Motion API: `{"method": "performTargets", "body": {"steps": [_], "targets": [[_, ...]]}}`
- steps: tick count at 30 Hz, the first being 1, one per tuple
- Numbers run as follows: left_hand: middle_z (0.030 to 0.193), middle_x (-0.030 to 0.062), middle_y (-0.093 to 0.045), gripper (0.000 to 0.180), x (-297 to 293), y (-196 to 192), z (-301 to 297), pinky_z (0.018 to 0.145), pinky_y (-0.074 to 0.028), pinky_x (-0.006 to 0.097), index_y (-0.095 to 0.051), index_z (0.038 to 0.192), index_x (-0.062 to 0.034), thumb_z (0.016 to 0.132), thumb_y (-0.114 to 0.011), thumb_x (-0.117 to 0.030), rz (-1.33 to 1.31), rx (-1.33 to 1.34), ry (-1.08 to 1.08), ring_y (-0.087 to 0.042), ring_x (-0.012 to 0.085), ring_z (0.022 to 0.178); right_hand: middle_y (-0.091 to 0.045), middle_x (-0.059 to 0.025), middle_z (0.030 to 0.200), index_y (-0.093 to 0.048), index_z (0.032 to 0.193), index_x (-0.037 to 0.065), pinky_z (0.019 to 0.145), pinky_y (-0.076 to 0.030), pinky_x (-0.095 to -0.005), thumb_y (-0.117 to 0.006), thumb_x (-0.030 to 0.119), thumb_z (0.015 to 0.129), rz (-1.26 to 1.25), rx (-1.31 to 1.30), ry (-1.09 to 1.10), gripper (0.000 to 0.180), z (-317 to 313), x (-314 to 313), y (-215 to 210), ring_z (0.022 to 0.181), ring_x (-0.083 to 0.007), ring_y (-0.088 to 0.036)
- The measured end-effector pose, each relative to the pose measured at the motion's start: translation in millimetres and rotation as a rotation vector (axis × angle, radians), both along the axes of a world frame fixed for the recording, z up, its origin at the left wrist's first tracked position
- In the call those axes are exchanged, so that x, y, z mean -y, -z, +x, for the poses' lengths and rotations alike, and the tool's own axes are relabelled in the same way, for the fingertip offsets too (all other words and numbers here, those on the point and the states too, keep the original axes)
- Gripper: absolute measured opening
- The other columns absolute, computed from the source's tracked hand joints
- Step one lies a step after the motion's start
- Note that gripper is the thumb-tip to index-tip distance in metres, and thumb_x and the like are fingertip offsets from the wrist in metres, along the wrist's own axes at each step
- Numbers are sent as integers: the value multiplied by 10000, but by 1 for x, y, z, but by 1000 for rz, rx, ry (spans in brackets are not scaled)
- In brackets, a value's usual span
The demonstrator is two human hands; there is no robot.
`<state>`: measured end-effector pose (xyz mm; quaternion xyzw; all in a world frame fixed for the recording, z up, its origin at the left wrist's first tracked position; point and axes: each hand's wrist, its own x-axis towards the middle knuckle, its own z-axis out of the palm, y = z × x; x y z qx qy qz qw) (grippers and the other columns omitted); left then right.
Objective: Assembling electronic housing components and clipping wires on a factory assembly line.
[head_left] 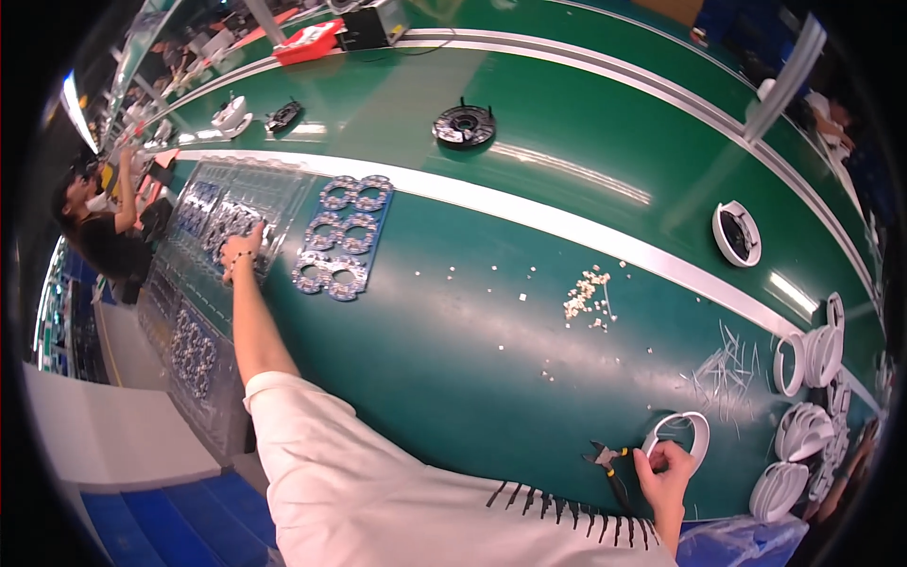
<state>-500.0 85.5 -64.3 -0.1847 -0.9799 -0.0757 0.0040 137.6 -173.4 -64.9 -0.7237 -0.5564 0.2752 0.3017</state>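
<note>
My left hand (243, 249), a beaded band on its wrist, reaches over a clear plastic tray (288, 189) at the far left. It touches the populated circuit boards (230, 219) lying there; its fingertips are too small and hidden to read. At the near right, my right hand (664, 470) grips the lower rim of a white plastic ring (701, 437), which stands tilted on the green bench. Just left of that hand lie diagonal cutters (619, 487) with black and yellow handles. Blue ring-shaped circuit boards (326, 233), still joined in a panel, rest right of the tray.
Small cream connectors (581, 300) lie scattered mid-bench, with cut clear strips (723, 373) farther right. Stacked white rings (779, 489) line the right edge. Beyond a white rail, a conveyor carries a black round part (464, 125) and a white housing (736, 233). A co-worker (99, 222) sits left.
</note>
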Motion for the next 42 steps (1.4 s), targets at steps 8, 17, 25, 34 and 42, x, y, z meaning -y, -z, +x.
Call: {"method": "performTargets", "body": {"steps": [8,17,25,34,42], "targets": [[802,188,-615,598,1,11,-45,656,-480,474,-634,786,-32,856,-290,-517,117,-551,272,-608,363,760,-517,-50,540,-526,633,11,424,-383,-208,-766,140,565,51,73,-9,281,9,4,-5,442,-97,-486],[740,193,-621,539,59,-118,-27,723,-462,395,-660,808,-40,862,-258,-394,535,-288,250,-607,315,789,-529,-82,708,-545,709,61,566,-420,-337,-708,160,614,739,253,-790,214,-78,-125,-85,647,-252,-528],[573,44,-556,473,109,-153,145,518,-379,265,-625,696,-2,897,-335,-317,721,23,757,-463,105,499,-476,-113,870,-549,784,35,710,-394,-374,-596,121,639,866,206,-1115,175,-277,-244,22,878,-270,-450],[767,103,-586,122,108,-108,233,505,-449,343,-565,794,-41,834,-464,-98,763,-607,1291,-563,272,591,-495,-128,715,-511,650,19,653,-413,-390,-530,60,580,713,267,-1090,83,-176,-232,28,727,-300,-484],[1043,116,-570,370,116,-15,276,677,-496,310,-544,999,5,699,-623,-197,507,-561,1794,-587,255,861,-499,-111,1031,-541,911,37,887,-351,-412,-618,93,628,674,243,-991,299,-73,-162,-31,1077,-317,-416]]}}
